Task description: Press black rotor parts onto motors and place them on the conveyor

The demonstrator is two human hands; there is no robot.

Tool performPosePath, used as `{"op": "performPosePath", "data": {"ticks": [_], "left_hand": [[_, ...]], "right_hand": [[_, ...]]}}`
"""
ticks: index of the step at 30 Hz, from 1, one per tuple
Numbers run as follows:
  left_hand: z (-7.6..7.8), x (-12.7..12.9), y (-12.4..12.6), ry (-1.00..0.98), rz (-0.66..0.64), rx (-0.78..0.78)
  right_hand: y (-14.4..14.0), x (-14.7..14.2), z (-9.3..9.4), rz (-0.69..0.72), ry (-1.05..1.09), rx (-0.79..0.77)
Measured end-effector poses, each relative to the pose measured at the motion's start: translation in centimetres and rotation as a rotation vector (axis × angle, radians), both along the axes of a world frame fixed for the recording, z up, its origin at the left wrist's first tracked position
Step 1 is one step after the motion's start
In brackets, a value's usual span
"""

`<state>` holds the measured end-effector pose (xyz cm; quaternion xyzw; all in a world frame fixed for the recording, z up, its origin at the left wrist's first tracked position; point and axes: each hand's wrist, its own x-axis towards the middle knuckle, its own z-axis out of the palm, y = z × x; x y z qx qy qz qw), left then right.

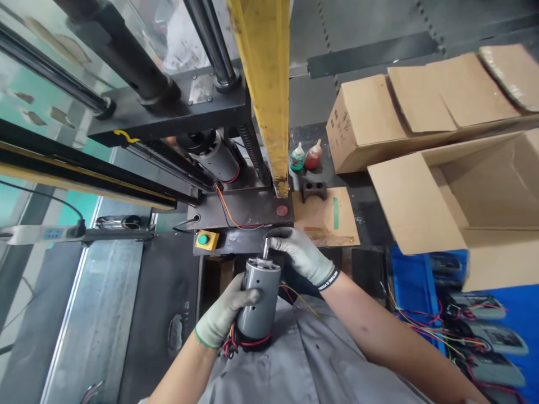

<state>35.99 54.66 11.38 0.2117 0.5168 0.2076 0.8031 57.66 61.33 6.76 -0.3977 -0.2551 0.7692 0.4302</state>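
While the L hand (229,308) is clamped round the motor (259,297), the R hand (301,252) is up at its shaft (266,248), thumb against the metal; can't tell if that grip is fully closed. The motor's just in front of the press (168,106), on the person's side, held roughly upright w/ a slight tilt, shaft end up & black end down by the grey clothing (290,359). Red wire (256,341) loops round the black end.

2nd motor (221,160) sits inside the press, under its upper plate, w/ thin leads (229,216), yellow & red, trailing over the press base (252,205). Red disc (282,210) lies at the base's R end. Green button (202,239) on a yellow housing, front L of press. Yellow post (265,84) runs along the press's R side.

R of press, on the worktop (362,210): green bottle (297,158) & red bottle (313,156) side by side, then a dark block (314,191) w/ 2 holes at the edge of a card sheet (347,219). Farther R of press: closed box (370,106), open box (400,207), & nearer the person, a blue tray (412,286) + several spare motors (490,336) w/ coloured wires. Power strip (46,233) well L of press.
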Motion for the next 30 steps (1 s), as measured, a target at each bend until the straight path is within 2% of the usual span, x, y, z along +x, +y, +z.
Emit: {"op": "performPosePath", "data": {"ticks": [3, 9, 14, 17, 19, 20, 23, 25, 28, 30], "left_hand": [[-0.1, 0.0, 0.3, 0.001, -0.002, 0.004], [-0.5, 0.3, 0.8, 0.035, -0.008, 0.002], [-0.9, 0.6, 1.2, 0.101, -0.034, 0.053], [-1.4, 0.3, 1.0, 0.173, -0.032, 0.041], [-1.9, -0.1, 0.7, 0.223, -0.033, 0.008], [-2.2, -0.3, 0.6, 0.245, -0.032, -0.003], [-2.8, -0.8, 0.3, 0.310, -0.025, -0.023], [-3.2, -1.0, 0.2, 0.359, -0.018, -0.037], [-3.8, -1.2, -0.3, 0.409, -0.019, -0.064], [-4.2, -1.4, -0.7, 0.403, -0.034, -0.080]], "right_hand": [[0.1, -0.3, -0.1, -0.016, -0.004, -0.020], [0.3, -0.3, -0.1, -0.051, -0.075, 0.045], [0.1, -1.1, -0.1, -0.091, -0.120, -0.008], [-0.4, -0.2, -0.7, -0.079, -0.138, 0.010], [-0.8, 2.3, -2.1, -0.065, -0.258, 0.054], [-0.8, 4.2, -3.2, -0.088, -0.391, 0.064], [-0.4, 11.3, -7.3, -0.194, -1.033, -0.037], [0.7, 15.5, -10.2, -0.202, -1.334, -0.159], [3.0, 18.7, -13.5, -0.155, -1.440, -0.231], [4.4, 19.2, -14.5, -0.136, -1.443, -0.231]]}}
